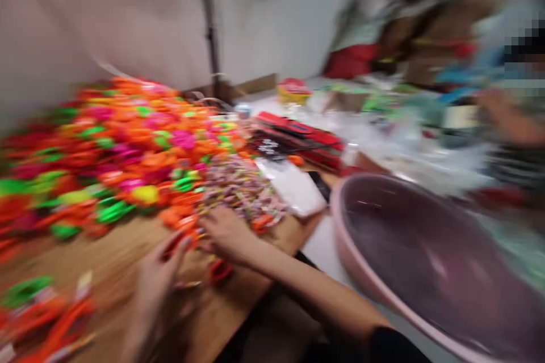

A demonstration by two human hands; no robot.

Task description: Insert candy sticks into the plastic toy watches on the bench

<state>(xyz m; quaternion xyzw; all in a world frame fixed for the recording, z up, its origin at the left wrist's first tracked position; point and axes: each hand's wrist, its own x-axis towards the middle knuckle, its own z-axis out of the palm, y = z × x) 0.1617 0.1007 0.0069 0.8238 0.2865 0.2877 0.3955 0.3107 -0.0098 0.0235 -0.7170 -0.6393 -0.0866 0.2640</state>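
Motion blur softens the whole view. My left hand (157,272) is at the lower middle, thumb and fingers curled around a small red plastic piece (172,247) whose kind I cannot make out. Just right of it, my right hand (225,232) reaches in at the near edge of a heap of small multicoloured bits (238,187). Its fingers point down beside orange plastic pieces (183,212); the fingertips are smeared, so any hold is hidden. A red ring-like piece (220,270) lies on the brown tabletop (128,249) below my right wrist.
A large heap of orange, green and pink plastic pieces (128,142) covers the left. More orange and green pieces (46,312) lie lower left. A big pink basin (344,238) stands right. Behind are a white packet (293,184) and red box (298,136). Another person's arm (506,116) shows far right.
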